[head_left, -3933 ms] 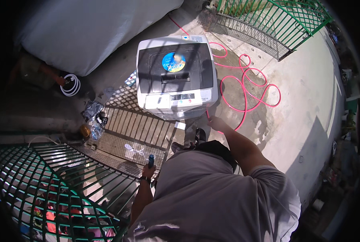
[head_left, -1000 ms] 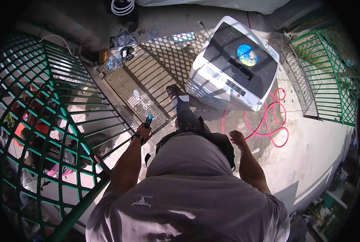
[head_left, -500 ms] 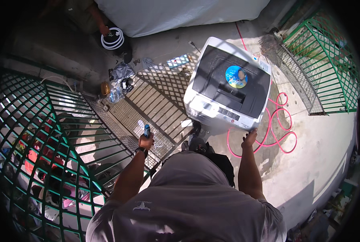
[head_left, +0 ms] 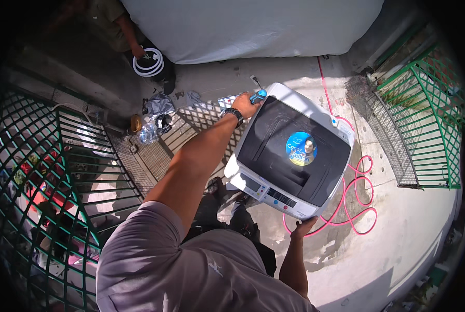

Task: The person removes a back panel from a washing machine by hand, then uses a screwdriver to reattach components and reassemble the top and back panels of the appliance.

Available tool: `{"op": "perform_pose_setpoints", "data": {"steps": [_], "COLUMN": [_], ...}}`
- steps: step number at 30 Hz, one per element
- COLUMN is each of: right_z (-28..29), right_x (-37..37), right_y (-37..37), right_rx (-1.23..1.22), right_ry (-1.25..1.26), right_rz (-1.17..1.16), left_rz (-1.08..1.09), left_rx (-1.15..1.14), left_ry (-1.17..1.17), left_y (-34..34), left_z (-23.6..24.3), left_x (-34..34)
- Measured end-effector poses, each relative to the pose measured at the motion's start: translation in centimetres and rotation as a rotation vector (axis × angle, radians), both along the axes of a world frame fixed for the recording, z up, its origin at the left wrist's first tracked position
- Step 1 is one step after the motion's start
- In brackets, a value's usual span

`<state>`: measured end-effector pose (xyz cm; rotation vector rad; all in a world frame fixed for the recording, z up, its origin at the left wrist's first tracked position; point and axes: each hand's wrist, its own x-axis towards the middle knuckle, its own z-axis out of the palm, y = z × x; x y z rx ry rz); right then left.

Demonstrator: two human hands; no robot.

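A white top-load washing machine [head_left: 295,151] with a dark lid and a round blue sticker stands in front of me, slightly turned. My left hand [head_left: 247,106], wearing a dark wristwatch, is closed around a blue hand tool [head_left: 258,96] at the machine's far left corner. Most of the tool is hidden, so its exact kind does not show. At the near right corner, my right hand [head_left: 304,227] grips the machine's front edge from below, its fingertips partly hidden.
Pink hose [head_left: 365,187] loops over the concrete at the right. Green metal gates [head_left: 425,130] flank both sides. A slatted grate and plastic bags [head_left: 160,104] lie at the left. A person's hand [head_left: 138,52] holds a coil of white hose [head_left: 148,63]. A grey cover [head_left: 248,31] hangs behind.
My left hand has swung forward and right with the blue tool, up to the machine's far left corner. My right hand has moved to the machine's lower edge. The machine appears nearer in view.
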<state>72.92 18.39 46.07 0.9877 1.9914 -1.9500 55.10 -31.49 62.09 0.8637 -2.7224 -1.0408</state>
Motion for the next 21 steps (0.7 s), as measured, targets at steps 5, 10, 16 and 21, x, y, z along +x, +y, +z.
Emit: {"op": "perform_pose_setpoints", "data": {"steps": [5, 10, 16, 21], "right_z": [3.3, 0.2, 0.3, 2.0], "right_x": [-1.3, -3.7, -4.3, -4.9], "right_y": [-0.4, 0.1, -0.4, -3.2], "right_rx": [-0.109, -0.312, -0.150, -0.163], "right_ry": [0.015, 0.155, 0.143, 0.067], "right_rz": [0.000, -0.087, -0.132, -0.166], "left_rz": [-0.076, -0.249, -0.381, -0.377], "left_rx": [0.030, 0.153, 0.359, 0.413], "left_ry": [0.099, -0.029, -0.075, 0.050], "left_y": [-2.0, -3.5, -6.6, -8.0], "left_z": [-4.0, -5.0, -8.0, -10.1], "left_x": [-8.2, -13.4, -16.1, -13.9]}}
